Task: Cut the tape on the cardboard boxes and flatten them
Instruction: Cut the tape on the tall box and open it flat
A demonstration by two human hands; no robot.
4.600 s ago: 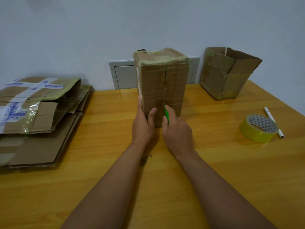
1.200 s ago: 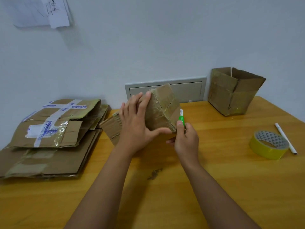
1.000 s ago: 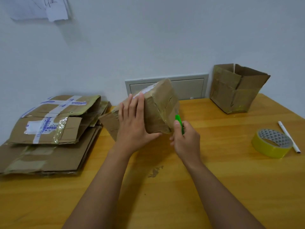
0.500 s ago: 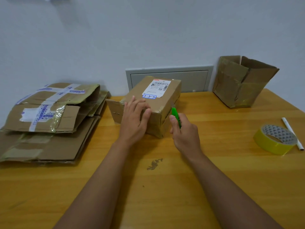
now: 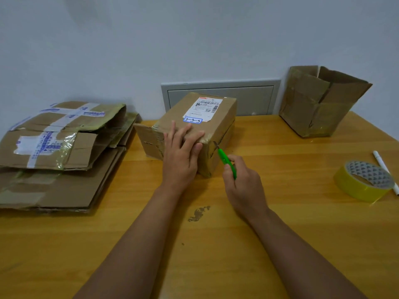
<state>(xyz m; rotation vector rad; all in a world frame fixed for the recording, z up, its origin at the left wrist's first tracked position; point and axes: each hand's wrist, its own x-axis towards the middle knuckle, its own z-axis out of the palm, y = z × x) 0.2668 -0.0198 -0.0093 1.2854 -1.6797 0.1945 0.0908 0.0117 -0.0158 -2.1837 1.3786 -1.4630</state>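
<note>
A taped cardboard box (image 5: 218, 117) lies on its side in the middle of the wooden table (image 5: 280, 212), its white shipping label facing up. My left hand (image 5: 181, 154) presses flat on the box's near top corner, fingers straight. My right hand (image 5: 241, 186) grips a green utility knife (image 5: 225, 159); its blade tip touches the box's near end face, just right of my left thumb. A loose flap sticks out at the box's left end.
A pile of flattened boxes (image 5: 58, 152) lies at the left. An open cardboard box (image 5: 319, 100) stands at the back right corner. A yellow tape roll (image 5: 364, 183) and a white pen (image 5: 385, 171) lie near the right edge. A grey wall panel (image 5: 248, 98) is behind the box.
The box went from upright to tipped in my hands, then laid on its side with the label up. My left hand now presses its top and the knife tip has come to the end face.
</note>
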